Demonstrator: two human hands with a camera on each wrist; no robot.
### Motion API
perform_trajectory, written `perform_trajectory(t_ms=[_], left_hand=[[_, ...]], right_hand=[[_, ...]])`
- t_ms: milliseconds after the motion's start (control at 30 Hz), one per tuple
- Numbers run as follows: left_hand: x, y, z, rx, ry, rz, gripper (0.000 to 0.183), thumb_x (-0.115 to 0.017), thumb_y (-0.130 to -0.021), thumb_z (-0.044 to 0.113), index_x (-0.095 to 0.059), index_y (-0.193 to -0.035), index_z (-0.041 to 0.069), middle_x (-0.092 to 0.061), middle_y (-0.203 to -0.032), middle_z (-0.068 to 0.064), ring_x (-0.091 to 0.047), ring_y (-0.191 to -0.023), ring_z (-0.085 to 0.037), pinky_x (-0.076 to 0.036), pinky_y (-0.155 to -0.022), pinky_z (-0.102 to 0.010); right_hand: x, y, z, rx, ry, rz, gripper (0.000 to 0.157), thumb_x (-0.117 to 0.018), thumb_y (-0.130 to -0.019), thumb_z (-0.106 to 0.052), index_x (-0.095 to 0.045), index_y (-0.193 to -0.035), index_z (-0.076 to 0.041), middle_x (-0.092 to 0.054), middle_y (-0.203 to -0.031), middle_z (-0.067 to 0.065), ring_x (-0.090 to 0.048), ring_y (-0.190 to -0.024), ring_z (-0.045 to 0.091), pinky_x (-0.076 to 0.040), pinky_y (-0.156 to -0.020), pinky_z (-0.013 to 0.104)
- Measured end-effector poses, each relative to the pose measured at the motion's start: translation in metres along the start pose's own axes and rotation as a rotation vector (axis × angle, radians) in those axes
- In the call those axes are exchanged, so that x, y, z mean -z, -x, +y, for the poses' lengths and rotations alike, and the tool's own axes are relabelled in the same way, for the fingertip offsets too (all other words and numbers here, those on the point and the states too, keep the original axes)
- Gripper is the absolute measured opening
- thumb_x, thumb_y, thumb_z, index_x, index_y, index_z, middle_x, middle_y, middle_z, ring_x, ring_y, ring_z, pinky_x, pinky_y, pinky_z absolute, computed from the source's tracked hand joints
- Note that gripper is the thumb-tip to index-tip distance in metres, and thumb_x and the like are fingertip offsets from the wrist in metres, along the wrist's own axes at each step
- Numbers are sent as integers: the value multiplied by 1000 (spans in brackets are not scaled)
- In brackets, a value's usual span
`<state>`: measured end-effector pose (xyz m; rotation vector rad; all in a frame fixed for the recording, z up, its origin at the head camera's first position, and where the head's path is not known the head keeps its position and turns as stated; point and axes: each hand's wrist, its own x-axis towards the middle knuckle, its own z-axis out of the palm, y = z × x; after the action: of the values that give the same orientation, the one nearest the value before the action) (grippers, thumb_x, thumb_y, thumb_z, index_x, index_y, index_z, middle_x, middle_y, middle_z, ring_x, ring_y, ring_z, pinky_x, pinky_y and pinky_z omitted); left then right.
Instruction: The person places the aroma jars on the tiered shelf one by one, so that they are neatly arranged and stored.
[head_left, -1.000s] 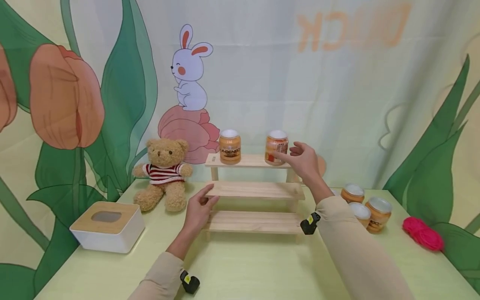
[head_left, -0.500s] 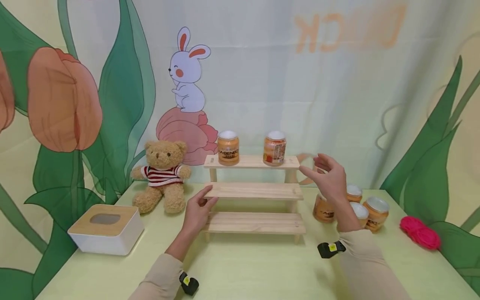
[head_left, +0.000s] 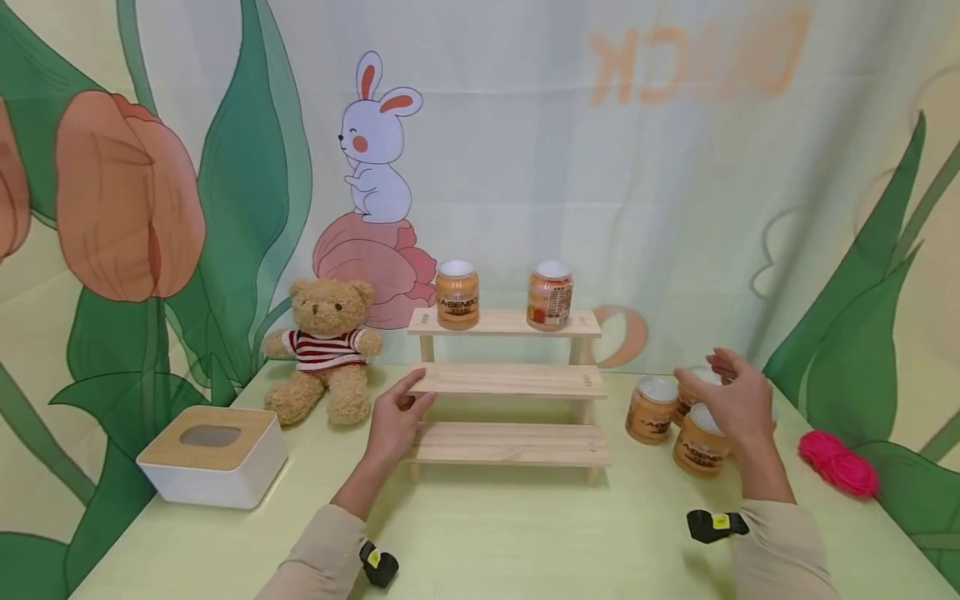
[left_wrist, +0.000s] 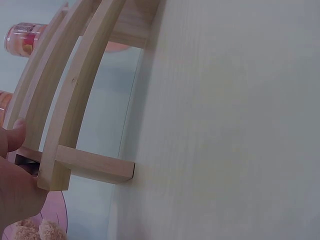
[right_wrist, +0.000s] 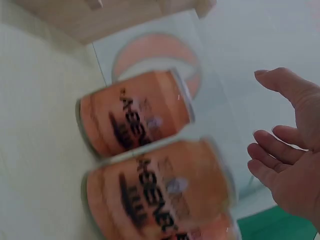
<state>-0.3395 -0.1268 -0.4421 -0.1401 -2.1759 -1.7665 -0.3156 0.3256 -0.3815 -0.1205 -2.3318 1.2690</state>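
A three-tier wooden display rack [head_left: 510, 379] stands mid-table. My left hand [head_left: 393, 421] holds the left end of its middle tier; in the left wrist view, the thumb [left_wrist: 17, 134] lies against the wood. Two orange-labelled jars with pale lids, a left one [head_left: 457, 296] and a right one [head_left: 550, 297], stand upright on the top tier. My right hand [head_left: 738, 400] hovers over a group of similar jars at the right, fingers apart and holding nothing. A near jar [head_left: 699, 442] and a left jar [head_left: 651, 410] show plainly; others are partly hidden behind the hand.
At the left stand a white tissue box [head_left: 213, 458] with a wooden top and a teddy bear [head_left: 326, 350] in a striped shirt. A pink yarn skein [head_left: 838, 464] lies at the right edge. A printed curtain [head_left: 510, 150] hangs behind the table.
My right hand has left the right jar on the top tier and swung right and down to the group of jars. My left hand has stayed at the rack.
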Motion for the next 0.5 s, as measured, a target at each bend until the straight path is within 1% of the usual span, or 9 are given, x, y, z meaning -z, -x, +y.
perform_trajectory(t_ms=[33, 67, 200, 267, 300, 400, 500], left_hand=[[0, 0, 0, 2, 0, -1, 47, -70, -95, 12, -59, -140, 7, -71, -97, -20, -61, -84, -15, -45, -64, -20], [0, 2, 4, 4, -2, -7, 47, -70, -95, 10, -58, -140, 5, -71, -98, -22, -61, -85, -17, -45, -64, -20], [0, 1, 3, 14, -6, -16, 48, -69, -96, 12, -57, -141, 4, -70, -97, -23, -60, -83, -20, -42, -60, -21], [0, 1, 4, 13, -12, -20, 48, -69, -96, 12, -57, -141, 4, -69, -94, -22, -58, -81, -20, -41, -57, -22], [0, 0, -1, 11, -14, -16, 48, -70, -96, 14, -57, -141, 5, -69, -93, -20, -57, -79, -18, -41, -57, -22], [-1, 0, -1, 9, -19, -8, 47, -70, -96, 16, -59, -140, 9, -70, -94, -20, -57, -78, -15, -42, -58, -22], [-1, 0, -1, 15, -19, -2, 46, -70, -96, 15, -60, -140, 10, -70, -96, -20, -58, -78, -13, -43, -60, -22]], right_hand=[[3, 0, 6, -13, 4, 14, 81, -74, -90, -40, -40, -150, 3, -50, -143, 25, -44, -131, 43, -36, -105, 55], [7, 0, 11, -28, 9, 31, 81, -73, -91, -39, -40, -150, 3, -50, -143, 25, -44, -131, 43, -36, -106, 54], [18, -2, 26, -83, 32, 70, 79, -71, -92, -40, -40, -149, 4, -49, -144, 27, -42, -133, 43, -36, -106, 55], [24, -4, 32, -106, 44, 70, 79, -70, -92, -41, -39, -150, 4, -47, -145, 27, -41, -134, 43, -36, -105, 56], [26, -4, 35, -117, 47, 68, 79, -69, -93, -41, -39, -150, 4, -46, -146, 27, -40, -134, 43, -36, -105, 56], [33, -4, 43, -142, 43, 53, 79, -68, -93, -39, -37, -151, 5, -44, -148, 27, -38, -136, 45, -35, -106, 57], [38, -3, 52, -153, 49, 38, 78, -67, -94, -39, -37, -150, 7, -43, -149, 27, -37, -135, 45, -35, -105, 57]])
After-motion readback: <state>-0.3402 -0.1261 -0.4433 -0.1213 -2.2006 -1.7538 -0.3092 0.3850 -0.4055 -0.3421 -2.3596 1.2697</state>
